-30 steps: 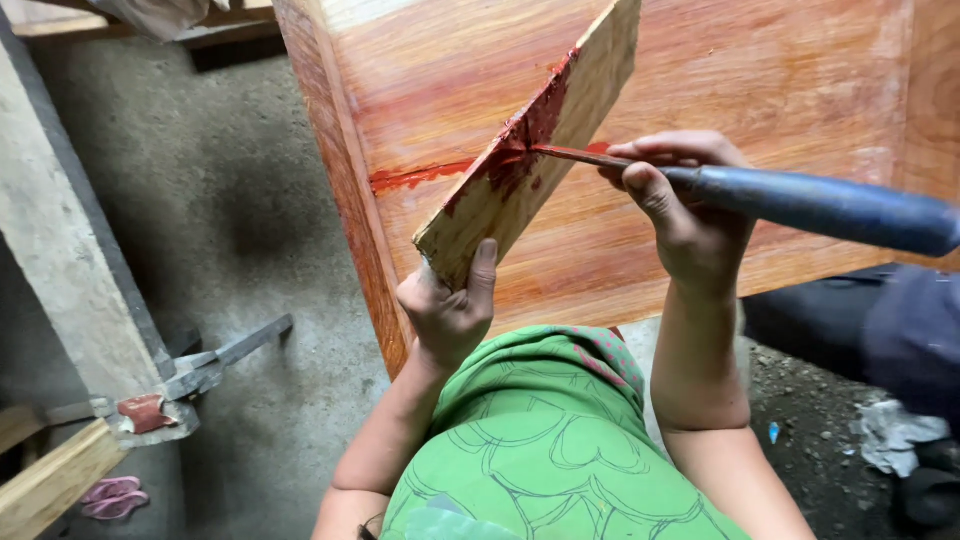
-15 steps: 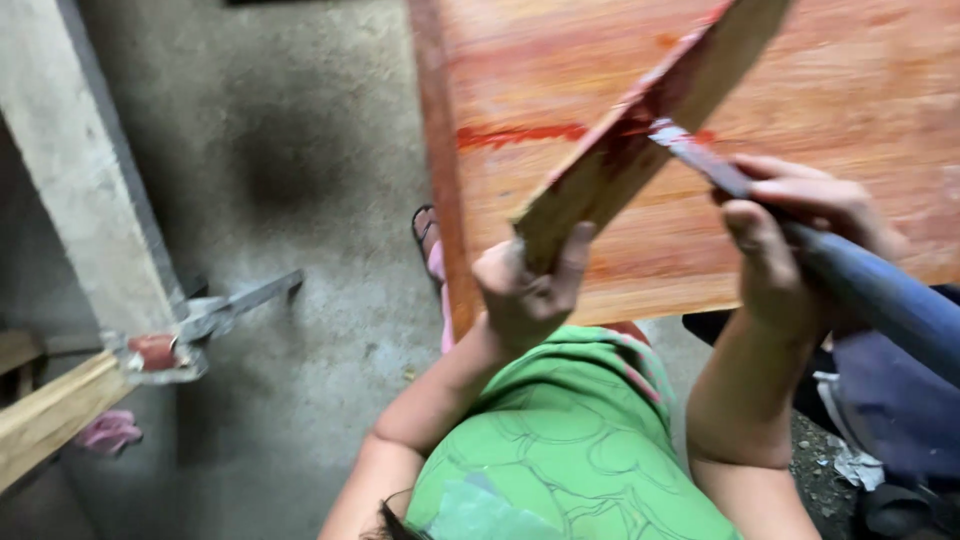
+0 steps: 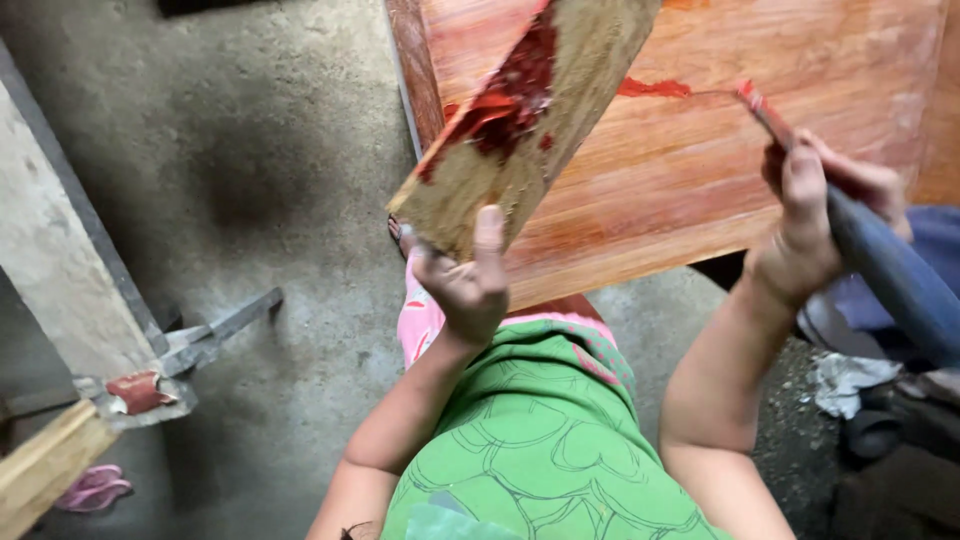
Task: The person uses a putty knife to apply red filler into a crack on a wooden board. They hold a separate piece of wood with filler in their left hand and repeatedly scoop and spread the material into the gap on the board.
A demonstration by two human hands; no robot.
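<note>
Grey concrete floor (image 3: 290,180) spreads out left of the left hand, rough and blotched with a darker patch. Further left, a pale concrete post (image 3: 60,270) slants down the edge of view. Low beside it, well below the left hand, a metal clamp (image 3: 190,350) with a red handle grips a wooden beam (image 3: 40,465). A pink sandal (image 3: 95,487) lies beneath. Under the right hand, gravelly ground, a crumpled white rag (image 3: 845,380). Dim, flat daylight throughout.

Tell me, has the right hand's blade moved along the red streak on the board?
Yes. The blade has moved right along the red streak on the board, away from the scrap plank.
</note>
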